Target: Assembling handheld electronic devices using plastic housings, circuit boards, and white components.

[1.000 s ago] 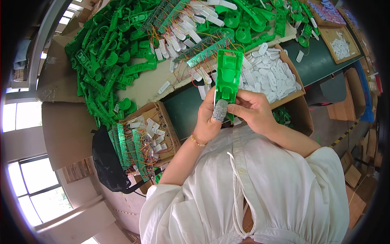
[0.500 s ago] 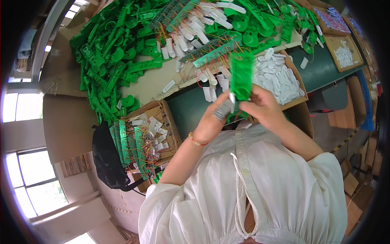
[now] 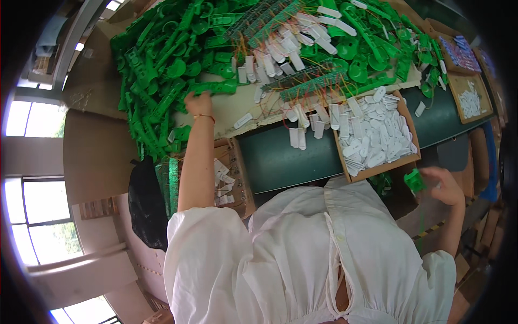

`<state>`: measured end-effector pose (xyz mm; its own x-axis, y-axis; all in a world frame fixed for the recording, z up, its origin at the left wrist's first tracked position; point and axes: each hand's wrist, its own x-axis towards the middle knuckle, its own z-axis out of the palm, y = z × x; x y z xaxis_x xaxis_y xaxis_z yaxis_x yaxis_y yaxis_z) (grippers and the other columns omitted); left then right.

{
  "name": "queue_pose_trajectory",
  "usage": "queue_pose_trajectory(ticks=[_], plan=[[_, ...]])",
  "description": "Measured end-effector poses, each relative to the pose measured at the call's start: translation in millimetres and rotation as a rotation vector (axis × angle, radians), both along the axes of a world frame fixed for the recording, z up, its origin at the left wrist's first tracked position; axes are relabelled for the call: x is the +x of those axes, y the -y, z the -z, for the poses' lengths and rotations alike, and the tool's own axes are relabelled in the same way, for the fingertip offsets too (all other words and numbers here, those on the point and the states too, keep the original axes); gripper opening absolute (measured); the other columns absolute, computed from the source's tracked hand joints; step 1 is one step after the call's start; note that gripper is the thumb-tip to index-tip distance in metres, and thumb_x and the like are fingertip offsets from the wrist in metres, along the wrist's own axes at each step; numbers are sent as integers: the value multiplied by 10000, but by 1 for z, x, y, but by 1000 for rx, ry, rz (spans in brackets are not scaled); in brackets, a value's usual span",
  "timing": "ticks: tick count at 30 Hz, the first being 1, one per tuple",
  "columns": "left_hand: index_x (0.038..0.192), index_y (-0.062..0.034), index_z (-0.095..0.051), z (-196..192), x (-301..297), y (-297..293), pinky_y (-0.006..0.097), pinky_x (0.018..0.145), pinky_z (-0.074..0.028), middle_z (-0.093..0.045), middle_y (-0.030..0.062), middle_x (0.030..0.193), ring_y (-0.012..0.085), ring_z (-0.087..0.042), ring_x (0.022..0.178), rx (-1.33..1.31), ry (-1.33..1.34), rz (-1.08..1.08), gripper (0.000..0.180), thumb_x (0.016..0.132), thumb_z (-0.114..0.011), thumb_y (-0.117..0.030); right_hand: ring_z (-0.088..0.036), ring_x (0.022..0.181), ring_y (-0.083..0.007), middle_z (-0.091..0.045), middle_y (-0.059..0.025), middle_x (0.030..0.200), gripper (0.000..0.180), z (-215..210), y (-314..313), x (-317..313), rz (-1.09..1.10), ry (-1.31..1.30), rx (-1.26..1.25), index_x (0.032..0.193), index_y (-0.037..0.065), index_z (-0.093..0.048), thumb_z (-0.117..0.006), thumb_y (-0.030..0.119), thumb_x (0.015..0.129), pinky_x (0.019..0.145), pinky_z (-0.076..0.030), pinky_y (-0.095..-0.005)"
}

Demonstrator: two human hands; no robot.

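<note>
Landmark carton: an open carton (image 3: 386, 168) full of white pieces (image 3: 377, 129); every place below is told from it.
Left hand (image 3: 199, 103): far to the carton's left and a little beyond it, fingers bent at the near end of a green housing. Contact looks likely; whether the grip is closed I cannot tell.
Green housing (image 3: 218, 86): left of the carton and slightly beyond it, along the inner edge of the green pile (image 3: 162, 75).
Long axis: roughly left to right, its left end at the fingers, its right end pointing towards the space beyond the carton.
Nearer hand: clearly the left; the housing reaches rightward from its fingertips, while the right is well apart, past the carton's opposite side.
Right hand (image 3: 445, 186): right of the carton's near corner, fingers partly spread and blurred.
Green part (image 3: 414, 181): just beside or touching the right fingertips, near that same corner; held or loose, I cannot tell.
Circuit strips (image 3: 315, 83): beyond the carton and to its left, with wires attached.
Worktop (image 3: 291, 162): a dark green stretch directly left of the carton.
</note>
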<state>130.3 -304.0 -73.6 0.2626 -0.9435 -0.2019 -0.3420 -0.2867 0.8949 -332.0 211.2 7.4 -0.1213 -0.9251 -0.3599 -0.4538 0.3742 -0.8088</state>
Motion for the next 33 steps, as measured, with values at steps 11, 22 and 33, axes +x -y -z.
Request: queue_pose_trajectory(ticks=[11, 22, 33], plan=[[1130, 21, -421, 6, -55, -30, 378, 686, -544, -548, 153, 1096, 270, -574, 958, -20, -397, -188, 425, 788, -637, -110, -593, 827, -144, -619, -74, 926, 237, 3, 101, 59, 137, -130, -261, 1014, 10, -589, -585, 71, 784, 695, -469, -272], [1193, -72, -451, -57, -105, -232, 169, 524, -400, -571, 14, 820, 50, -490, 603, 599, -1554, 560, 388, 863, -554, -249, -530, 923, -292, -535, -107, 982, 279, 47, 175, 65, 188, -955, -428, 970, 40, -588, -655, 165, 729, 748, -454, -378], [1300, 6, -323, -54, -103, -255, 183, 493, -363, -520, 52, 874, 60, -441, 567, 553, -1658, 794, 550, 859, -566, -213, -558, 680, -220, -548, -100, 823, 181, 53, 153, 56, 248, -556, -374, 854, -1, -563, -635, -31, 691, 612, -449, -298]])
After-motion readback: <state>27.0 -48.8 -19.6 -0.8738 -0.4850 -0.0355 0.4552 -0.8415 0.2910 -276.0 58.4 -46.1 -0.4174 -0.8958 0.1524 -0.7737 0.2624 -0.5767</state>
